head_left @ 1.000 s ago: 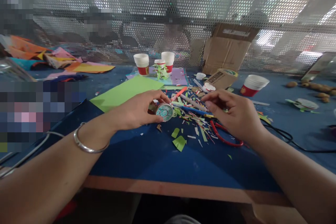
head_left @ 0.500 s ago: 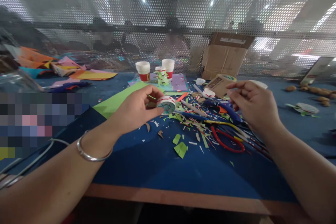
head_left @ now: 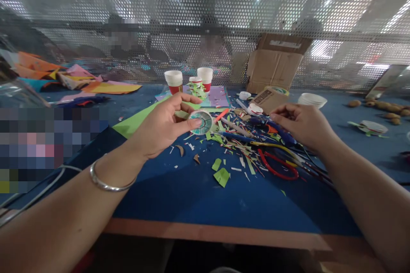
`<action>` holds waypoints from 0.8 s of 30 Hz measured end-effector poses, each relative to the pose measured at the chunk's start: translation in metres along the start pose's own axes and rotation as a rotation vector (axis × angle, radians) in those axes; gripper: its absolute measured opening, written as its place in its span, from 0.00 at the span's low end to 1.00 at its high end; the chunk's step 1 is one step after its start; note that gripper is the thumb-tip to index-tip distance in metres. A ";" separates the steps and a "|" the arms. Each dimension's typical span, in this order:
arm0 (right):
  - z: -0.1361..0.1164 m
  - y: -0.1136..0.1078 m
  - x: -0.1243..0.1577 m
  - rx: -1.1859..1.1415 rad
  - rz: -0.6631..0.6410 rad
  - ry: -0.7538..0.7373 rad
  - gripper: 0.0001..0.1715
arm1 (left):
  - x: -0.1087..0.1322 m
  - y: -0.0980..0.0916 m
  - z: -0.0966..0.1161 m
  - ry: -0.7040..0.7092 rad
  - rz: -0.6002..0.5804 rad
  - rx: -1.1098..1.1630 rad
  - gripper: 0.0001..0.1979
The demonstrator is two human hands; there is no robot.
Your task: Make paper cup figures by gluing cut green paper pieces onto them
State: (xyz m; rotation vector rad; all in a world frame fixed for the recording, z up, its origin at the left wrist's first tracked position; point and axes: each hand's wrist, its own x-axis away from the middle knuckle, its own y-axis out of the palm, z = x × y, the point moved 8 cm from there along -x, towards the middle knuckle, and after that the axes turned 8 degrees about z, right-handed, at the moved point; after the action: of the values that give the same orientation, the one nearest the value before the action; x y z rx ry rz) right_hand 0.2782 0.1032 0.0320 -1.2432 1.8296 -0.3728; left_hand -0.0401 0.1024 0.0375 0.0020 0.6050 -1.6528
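Observation:
My left hand (head_left: 163, 126) pinches a small round cup base (head_left: 201, 122), cut from a paper cup, between thumb and fingers. The disc's inside, marked with teal colour, is tilted toward me. My right hand (head_left: 303, 126) hovers over the right side of the scraps, its fingers loosely bent and nothing visible in them. Below and left of it lies a blue glue gun (head_left: 285, 134), partly hidden. An orange-tipped stick (head_left: 221, 115) lies just beyond the cup base. Red-handled scissors (head_left: 278, 170) rest among cables and paper clippings.
Stacked paper cups (head_left: 173, 77) stand at the back beside a green-trimmed cup figure (head_left: 197, 87). Green paper (head_left: 128, 121) lies left, coloured sheets (head_left: 112, 87) farther back. A cardboard box (head_left: 272, 66), white bowls (head_left: 312, 100) and a paper turtle (head_left: 371, 128) are on the right.
My left hand has turned the cup base so more of its inside faces me. The right hand has shifted slightly down and left, its fingers more bent.

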 end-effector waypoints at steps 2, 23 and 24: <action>0.001 0.006 0.001 -0.002 -0.027 -0.013 0.10 | 0.000 0.003 -0.007 -0.069 -0.043 0.018 0.29; 0.002 0.008 0.004 0.168 -0.112 -0.024 0.09 | 0.017 0.028 -0.041 -0.286 -0.446 -0.032 0.48; 0.008 0.005 0.001 0.204 -0.110 -0.006 0.08 | 0.018 0.027 -0.041 -0.287 -0.453 -0.040 0.50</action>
State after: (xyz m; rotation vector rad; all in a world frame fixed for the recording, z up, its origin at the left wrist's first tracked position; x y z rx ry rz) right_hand 0.2815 0.1062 0.0239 -1.2036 1.6758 -0.6003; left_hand -0.0322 0.0999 -0.0142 -0.4217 0.4365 -2.0285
